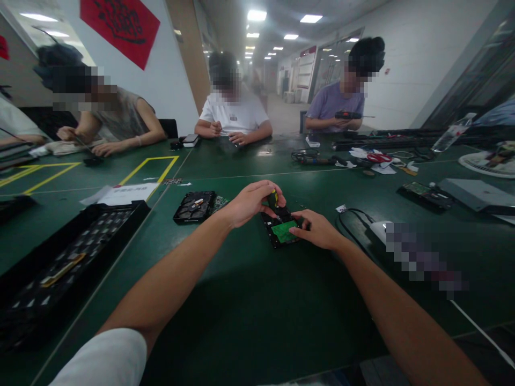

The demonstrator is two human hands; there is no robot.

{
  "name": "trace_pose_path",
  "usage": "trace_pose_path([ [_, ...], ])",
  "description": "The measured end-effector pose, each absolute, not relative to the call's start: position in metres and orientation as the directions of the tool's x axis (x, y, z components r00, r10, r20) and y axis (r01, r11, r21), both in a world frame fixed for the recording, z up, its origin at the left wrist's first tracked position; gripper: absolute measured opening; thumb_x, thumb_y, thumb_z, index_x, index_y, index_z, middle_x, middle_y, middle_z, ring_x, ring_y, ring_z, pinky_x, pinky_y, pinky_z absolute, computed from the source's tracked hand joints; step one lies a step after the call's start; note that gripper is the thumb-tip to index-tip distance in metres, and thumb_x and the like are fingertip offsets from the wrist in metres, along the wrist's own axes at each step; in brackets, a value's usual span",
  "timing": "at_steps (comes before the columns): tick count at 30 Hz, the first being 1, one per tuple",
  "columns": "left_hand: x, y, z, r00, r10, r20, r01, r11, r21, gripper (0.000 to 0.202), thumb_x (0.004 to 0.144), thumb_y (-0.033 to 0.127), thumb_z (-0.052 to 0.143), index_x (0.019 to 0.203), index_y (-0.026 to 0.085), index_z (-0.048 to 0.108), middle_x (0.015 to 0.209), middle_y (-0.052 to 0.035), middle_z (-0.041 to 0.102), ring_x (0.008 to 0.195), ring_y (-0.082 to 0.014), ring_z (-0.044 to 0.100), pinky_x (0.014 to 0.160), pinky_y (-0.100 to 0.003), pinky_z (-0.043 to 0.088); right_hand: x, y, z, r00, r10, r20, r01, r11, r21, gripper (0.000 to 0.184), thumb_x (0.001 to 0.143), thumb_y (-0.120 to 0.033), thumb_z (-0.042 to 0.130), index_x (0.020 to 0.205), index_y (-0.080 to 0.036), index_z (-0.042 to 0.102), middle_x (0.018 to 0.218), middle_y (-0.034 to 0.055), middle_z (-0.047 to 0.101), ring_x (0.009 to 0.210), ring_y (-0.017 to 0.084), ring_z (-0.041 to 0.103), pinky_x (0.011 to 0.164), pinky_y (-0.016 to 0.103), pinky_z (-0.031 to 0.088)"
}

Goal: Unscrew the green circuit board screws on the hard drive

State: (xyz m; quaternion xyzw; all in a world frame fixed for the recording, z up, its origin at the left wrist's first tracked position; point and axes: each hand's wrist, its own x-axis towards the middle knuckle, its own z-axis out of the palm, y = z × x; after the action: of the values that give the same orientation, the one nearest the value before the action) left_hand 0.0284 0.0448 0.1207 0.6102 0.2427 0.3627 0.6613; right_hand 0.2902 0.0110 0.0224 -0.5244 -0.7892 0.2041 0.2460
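A black hard drive with a green circuit board [283, 232] lies on the green table in front of me. My left hand [257, 199] is closed round the dark and yellow handle of a screwdriver [273, 199], held upright above the far part of the drive. The screwdriver's tip is hard to make out. My right hand [316, 229] grips the drive's right side, its thumb near the board. Left of my hands lies another black hard drive [195, 207], with small metal bits [219, 203] beside it.
A long black tray [139, 212] stands at the left. A power strip [380, 230] with cables, another drive [427, 195] and a grey box [477, 195] are at the right. Tools and scraps lie farther back. A water bottle [454, 133] stands there. Three co-workers sit across the table.
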Motion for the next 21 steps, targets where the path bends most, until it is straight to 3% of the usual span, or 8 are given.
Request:
trace_pose_path([
  [4, 0.0253, 0.0500, 0.1186, 0.594, 0.792, 0.140, -0.116, -0.088, 0.989, 0.027, 0.096, 0.041, 0.061, 0.097, 0.015, 0.070, 0.101, -0.0097, 0.065, 0.094, -0.0191, 0.063, 0.068, -0.027, 0.060, 0.2902, 0.0116, 0.0219, -0.328, 0.929, 0.173, 0.728, 0.365, -0.580, 0.056, 0.090, -0.052, 0.072, 0.135, -0.020, 0.065, 0.108, 0.0080, 0.070, 0.076, 0.017, 0.064, 0.071, 0.033, 0.050],
  [12, 0.0260, 0.0490, 0.1176, 0.610, 0.782, 0.131, -0.151, -0.048, 0.987, 0.024, 0.100, 0.040, 0.054, 0.105, 0.018, 0.060, 0.091, -0.0073, 0.065, 0.087, -0.0210, 0.066, 0.060, -0.030, 0.060, 0.2902, 0.0117, 0.0210, -0.324, 0.928, 0.182, 0.718, 0.366, -0.592, 0.056, 0.089, -0.051, 0.074, 0.134, -0.019, 0.066, 0.110, 0.0085, 0.070, 0.075, 0.017, 0.064, 0.072, 0.033, 0.050],
  [21, 0.0289, 0.0484, 0.1155, 0.625, 0.763, 0.168, -0.167, -0.080, 0.983, 0.042, 0.097, 0.056, 0.061, 0.102, 0.014, 0.063, 0.095, -0.0094, 0.066, 0.093, -0.0202, 0.065, 0.069, -0.030, 0.061, 0.2889, 0.0095, 0.0254, -0.330, 0.929, 0.166, 0.731, 0.363, -0.578, 0.057, 0.089, -0.051, 0.073, 0.134, -0.018, 0.065, 0.103, 0.0075, 0.070, 0.074, 0.017, 0.064, 0.071, 0.032, 0.049],
])
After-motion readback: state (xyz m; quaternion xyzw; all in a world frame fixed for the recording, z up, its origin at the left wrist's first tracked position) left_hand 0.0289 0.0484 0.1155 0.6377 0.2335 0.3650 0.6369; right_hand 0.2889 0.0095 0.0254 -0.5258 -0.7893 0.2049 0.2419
